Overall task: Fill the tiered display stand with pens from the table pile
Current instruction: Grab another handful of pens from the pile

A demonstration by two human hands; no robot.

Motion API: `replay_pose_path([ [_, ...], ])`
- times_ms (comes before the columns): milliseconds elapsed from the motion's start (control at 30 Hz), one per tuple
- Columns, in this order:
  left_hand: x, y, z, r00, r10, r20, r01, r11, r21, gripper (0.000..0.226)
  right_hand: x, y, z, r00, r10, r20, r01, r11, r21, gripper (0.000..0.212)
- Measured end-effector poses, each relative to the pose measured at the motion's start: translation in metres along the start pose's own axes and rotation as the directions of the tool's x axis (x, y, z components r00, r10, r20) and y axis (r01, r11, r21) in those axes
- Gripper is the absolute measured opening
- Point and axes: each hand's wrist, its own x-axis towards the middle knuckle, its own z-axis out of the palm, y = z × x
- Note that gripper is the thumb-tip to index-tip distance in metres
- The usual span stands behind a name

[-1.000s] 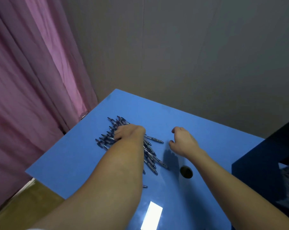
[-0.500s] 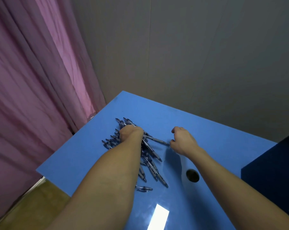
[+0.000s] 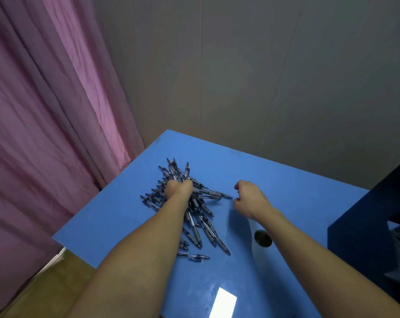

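A left hand [image 3: 178, 188] fists a splayed bunch of pens [image 3: 195, 216]; right hand [image 3: 249, 199] hovers loosely curled, empty. Loose outer pens may slip free on lifting.

Left hand [image 3: 178, 188] fisted with arm outstretched; right hand [image 3: 249, 200] loosely curled, holding nothing.
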Motion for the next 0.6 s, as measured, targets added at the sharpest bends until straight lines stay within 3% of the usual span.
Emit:
replay_pose_path([
  [100, -0.001, -0.004, -0.004, 0.999, 0.041, 0.03, -0.039, 0.998, -0.041, 0.013, -0.004, 0.0, 0.0, 1.0, -0.002, -0.001, 0.002, 1.0, 0.0, 0.045],
  [367, -0.01, 0.004, -0.018, 0.985, 0.17, 0.009, -0.159, 0.941, -0.3, 0.026, -0.015, -0.007, 0.0, 1.0, -0.024, -0.008, 0.024, 1.0, -0.007, 0.044],
  [600, -0.009, 0.017, -0.035, 0.924, 0.381, 0.036, -0.363, 0.901, -0.237, 0.034, -0.022, -0.011, -0.004, 0.999, -0.029, -0.032, 0.028, 0.999, -0.018, 0.043],
])
